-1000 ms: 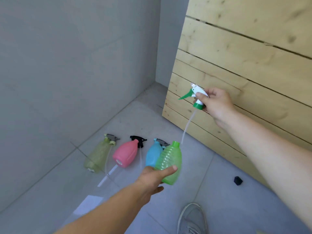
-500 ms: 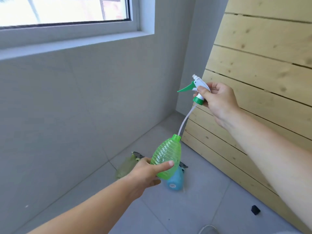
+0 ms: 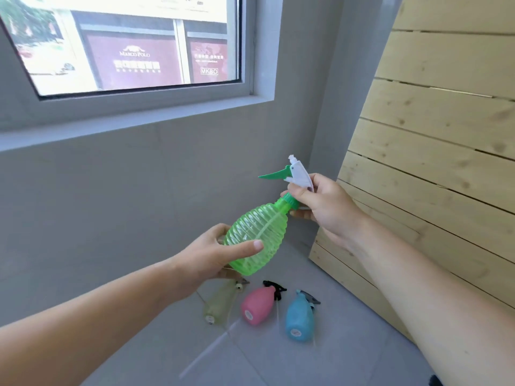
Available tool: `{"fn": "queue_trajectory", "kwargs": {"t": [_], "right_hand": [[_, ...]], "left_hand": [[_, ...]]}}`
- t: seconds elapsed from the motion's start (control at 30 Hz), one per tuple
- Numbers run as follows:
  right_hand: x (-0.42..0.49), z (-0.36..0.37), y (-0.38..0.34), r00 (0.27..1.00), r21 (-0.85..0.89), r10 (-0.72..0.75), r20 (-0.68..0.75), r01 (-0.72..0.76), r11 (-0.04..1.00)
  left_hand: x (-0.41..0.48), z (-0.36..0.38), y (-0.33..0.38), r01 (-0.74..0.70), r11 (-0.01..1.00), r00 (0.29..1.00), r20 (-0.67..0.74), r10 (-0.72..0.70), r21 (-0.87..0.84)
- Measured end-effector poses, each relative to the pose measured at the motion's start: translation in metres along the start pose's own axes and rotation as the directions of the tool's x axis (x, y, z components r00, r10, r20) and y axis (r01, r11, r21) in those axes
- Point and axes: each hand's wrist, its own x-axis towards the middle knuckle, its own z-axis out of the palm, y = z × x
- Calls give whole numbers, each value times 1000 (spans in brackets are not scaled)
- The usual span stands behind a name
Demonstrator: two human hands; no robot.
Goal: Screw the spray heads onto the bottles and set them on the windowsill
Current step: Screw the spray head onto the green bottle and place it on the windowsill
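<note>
The person holds one green ribbed bottle [image 3: 256, 240] tilted in mid-air, below the windowsill [image 3: 133, 125] and above the floor [image 3: 278, 355]. The left hand [image 3: 214, 253] is wrapped around the bottle's lower body, thumb lying across the front. The right hand [image 3: 323, 207] pinches the one white and green spray head [image 3: 295, 174] at the bottle's neck; the green collar [image 3: 287, 203] sits on the neck, and the green trigger points left. Whether the collar is fully threaded cannot be told.

Three more bottles lie on their sides on the floor tiles below, side by side: one pale yellow-green bottle [image 3: 220, 305], partly hidden behind the left hand, one pink bottle [image 3: 257, 306] with a black spray head [image 3: 276, 289], and one blue bottle [image 3: 299, 320] with a grey spray head [image 3: 309, 298]. That makes four bottles in all. One window [image 3: 125, 43] sits above the sill, and a wall of wooden planks [image 3: 434, 151] leans at the right.
</note>
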Motion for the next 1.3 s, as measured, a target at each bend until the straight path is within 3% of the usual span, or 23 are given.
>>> {"fn": "queue_trajectory", "kwargs": {"t": [0.2, 0.57, 0.77, 0.93, 1.1, 1.23, 1.3], "right_hand": [[-6, 11, -1, 992, -68, -72, 107, 79, 995], [-9, -1, -2, 953, 54, -103, 284, 91, 994], [-11, 11, 2, 980, -75, -137, 147, 149, 986], [-11, 1, -3, 974, 120, -105, 198, 82, 989], [-9, 8, 8, 990, -105, -93, 109, 104, 989], [-10, 6, 4, 984, 55, -72, 162, 63, 996], [-10, 7, 3, 987, 55, -80, 139, 73, 996]], "left_hand": [[-11, -12, 6, -66, 998, 998, 11, 66, 12], [-20, -14, 4, -61, 998, 993, 98, 58, 28], [-18, -6, 3, -141, 967, 985, -65, 157, 211], [-17, -5, 10, -179, 965, 979, -63, 194, 190], [-19, -5, 7, -142, 956, 983, -77, 167, 255], [-18, -4, 10, -158, 963, 978, -99, 183, 217], [-18, -3, 11, -157, 959, 977, -107, 187, 236]]}}
